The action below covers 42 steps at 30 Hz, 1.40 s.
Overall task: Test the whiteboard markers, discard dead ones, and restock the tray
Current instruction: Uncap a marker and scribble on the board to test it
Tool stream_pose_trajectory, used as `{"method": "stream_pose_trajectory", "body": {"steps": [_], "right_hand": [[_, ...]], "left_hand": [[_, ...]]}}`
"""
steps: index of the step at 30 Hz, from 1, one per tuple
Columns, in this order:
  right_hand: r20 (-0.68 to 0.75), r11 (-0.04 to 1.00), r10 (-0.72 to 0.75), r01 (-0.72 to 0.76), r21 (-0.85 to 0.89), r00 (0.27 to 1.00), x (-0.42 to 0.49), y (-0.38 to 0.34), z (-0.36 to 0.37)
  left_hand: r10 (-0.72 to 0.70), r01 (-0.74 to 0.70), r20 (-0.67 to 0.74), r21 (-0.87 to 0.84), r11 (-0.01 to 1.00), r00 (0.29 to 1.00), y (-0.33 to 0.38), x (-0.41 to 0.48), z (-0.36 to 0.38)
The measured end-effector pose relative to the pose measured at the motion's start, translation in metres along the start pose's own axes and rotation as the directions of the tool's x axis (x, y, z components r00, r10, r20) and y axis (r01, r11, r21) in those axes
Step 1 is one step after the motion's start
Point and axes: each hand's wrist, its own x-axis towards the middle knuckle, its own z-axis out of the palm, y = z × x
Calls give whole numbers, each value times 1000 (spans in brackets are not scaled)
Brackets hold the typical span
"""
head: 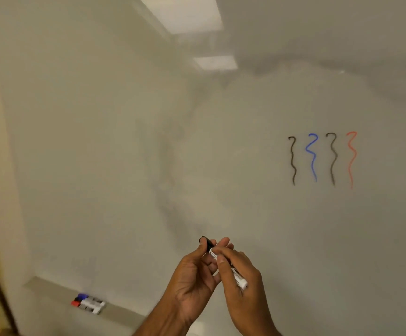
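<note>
While the left hand (192, 275) pinches its cap (208, 243), the marker (238, 277) slants up-left.

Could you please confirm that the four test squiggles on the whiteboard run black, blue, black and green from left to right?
Not quite: the rightmost squiggle is red, not green. The head view shows the four on the whiteboard running black, blue, black and red from left to right.

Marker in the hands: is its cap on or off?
On, it seems: the black cap in the left hand meets the marker in the right hand, no nib showing. Fully clicked: cannot tell.
</note>
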Motion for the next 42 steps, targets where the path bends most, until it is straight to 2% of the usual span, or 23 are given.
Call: {"method": "stream_pose_trajectory", "body": {"steps": [7, 11, 14, 22, 27, 32, 35, 39, 42], "right_hand": [[154, 985, 135, -149, 84, 979, -33, 15, 32], [221, 984, 173, -160, -77, 960, -45, 40, 71], [270, 967, 206, -153, -204, 940, -49, 59, 111], [366, 904, 305, -146, -402, 879, -61, 96, 253], [343, 856, 381, -188, -481, 859, -61, 128, 327], [296, 806, 466, -262, -530, 834, -61, 184, 366], [289, 777, 504, -281, -563, 814, -62, 215, 377], [289, 741, 546, -292, -605, 787, -66, 253, 398], [275, 718, 559, -291, -632, 782, -69, 279, 412]], "left_hand": [[102, -57, -231, 192, 980, 968, 1, -17, -64], [215, -115, -341, 291, 950, 915, 22, -21, -116], [248, -93, -395, 371, 924, 885, 43, -26, -157], [241, 28, -531, 448, 894, 813, 123, -21, -291], [226, 126, -589, 496, 859, 776, 161, -9, -374], [381, 233, -554, 743, 628, 741, 180, 3, -451], [511, 277, -456, 879, 389, 728, 177, 4, -484], [515, 361, -345, 930, 72, 785, 171, 13, -519], [468, 337, -234, 930, -149, 852, 166, 26, -539]]}}
